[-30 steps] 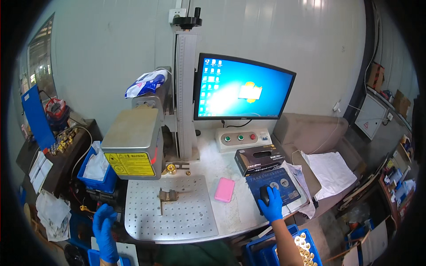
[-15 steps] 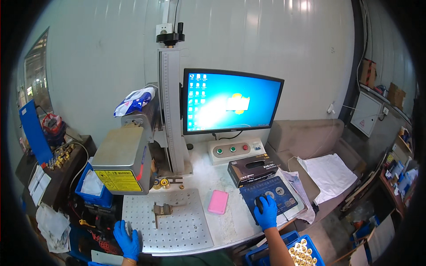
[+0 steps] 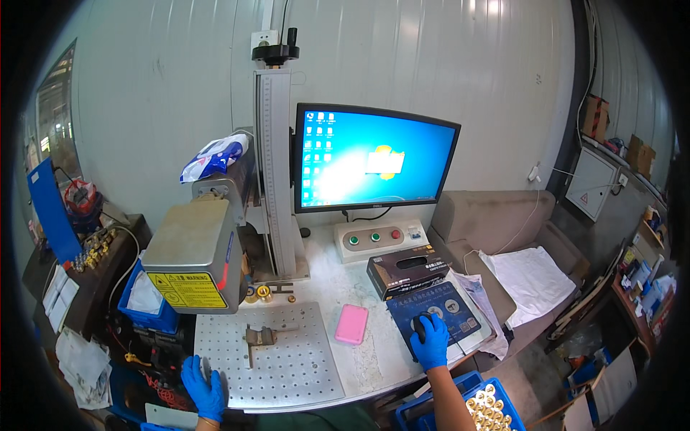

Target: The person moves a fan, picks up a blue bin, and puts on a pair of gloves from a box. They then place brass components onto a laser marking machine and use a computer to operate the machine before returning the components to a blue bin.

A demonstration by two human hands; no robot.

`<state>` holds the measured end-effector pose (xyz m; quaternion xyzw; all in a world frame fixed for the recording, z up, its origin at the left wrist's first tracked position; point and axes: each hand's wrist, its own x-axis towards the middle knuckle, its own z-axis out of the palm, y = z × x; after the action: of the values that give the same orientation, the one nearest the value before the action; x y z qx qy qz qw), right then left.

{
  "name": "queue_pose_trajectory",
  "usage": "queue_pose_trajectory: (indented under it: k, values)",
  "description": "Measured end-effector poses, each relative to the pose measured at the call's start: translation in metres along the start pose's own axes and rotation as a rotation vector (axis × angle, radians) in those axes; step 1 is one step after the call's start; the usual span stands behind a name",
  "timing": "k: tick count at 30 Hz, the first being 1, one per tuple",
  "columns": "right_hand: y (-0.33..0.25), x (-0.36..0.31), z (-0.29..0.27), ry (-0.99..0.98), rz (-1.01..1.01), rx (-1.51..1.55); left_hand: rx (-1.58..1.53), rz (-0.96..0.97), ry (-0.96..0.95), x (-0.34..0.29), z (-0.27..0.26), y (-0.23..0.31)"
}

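Observation:
My right hand [image 3: 431, 345], in a blue glove, is wrapped over a black computer mouse [image 3: 420, 326] on a dark blue mat [image 3: 460, 307]. In a matching glove, my left hand [image 3: 203, 388] lies with its fingers stretched out at the left front edge of a perforated metal plate [image 3: 287, 373]. A small metal fixture [image 3: 261, 335] sits on that plate. Above the plate's back left hangs a boxy grey machine head [image 3: 188, 241] with a yellow warning label. The monitor [image 3: 377, 158] is lit, with a small window over a blue desktop.
Between plate and mat lies a pink case [image 3: 351, 324]. Behind the mat stand a black box [image 3: 408, 273] and a control panel [image 3: 377, 241] with buttons. Brass parts [image 3: 264, 292] rest behind the plate. A blue crate [image 3: 512, 409] of several brass parts sits by my right forearm.
The whole view has shifted slightly. Both hands keep their places, the right on the mouse and the left at the plate's edge.

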<state>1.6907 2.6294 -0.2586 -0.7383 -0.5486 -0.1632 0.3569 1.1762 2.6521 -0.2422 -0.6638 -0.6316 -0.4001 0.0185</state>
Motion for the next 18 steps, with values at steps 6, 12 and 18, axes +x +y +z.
queue_pose_trajectory:
  k: [6,12,18]
  values:
    - [-0.0001,0.0016,-0.0015,0.015,0.002,-0.003,-0.014,-0.002,0.006,-0.0001,0.0035,-0.0030]
    - [0.0011,0.0006,0.0028,0.022,0.025,0.039,0.010,-0.020,-0.011,0.0000,0.0007,-0.0020]
    - [0.0011,0.0014,0.0040,-0.004,0.061,0.075,0.020,0.015,0.010,0.0010,0.0020,-0.0048]
